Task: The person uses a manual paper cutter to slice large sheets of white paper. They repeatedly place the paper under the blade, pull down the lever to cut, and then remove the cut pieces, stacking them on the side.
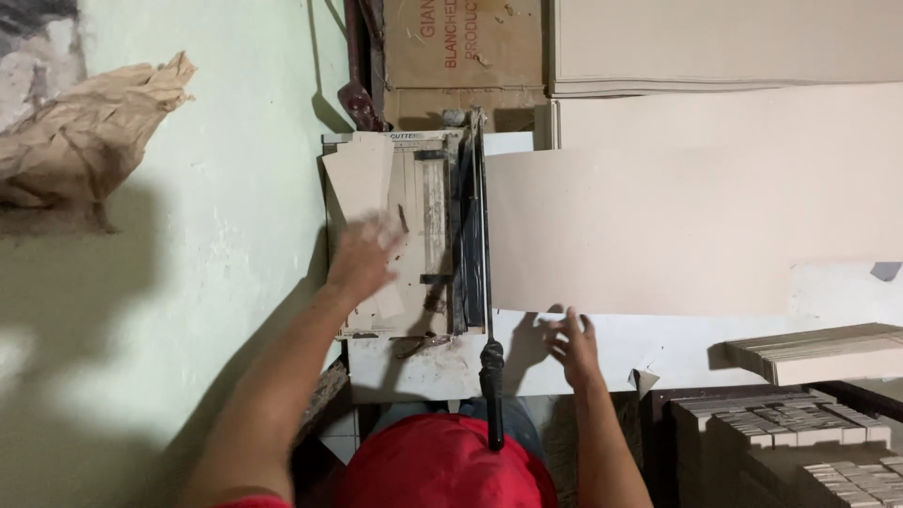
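One paper cutter (414,235) stands on the tabletop (696,353), with one large beige sheet (658,230) spread to its right. The sheet is plain, flat and pale. The right hand (572,341), fingers open, presses its near edge. The left hand (362,259), blurred, lies open on a narrow cut strip (362,179) left of the blade.

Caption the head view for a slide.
Left hand on paper cutter, right hand at large beige sheet.
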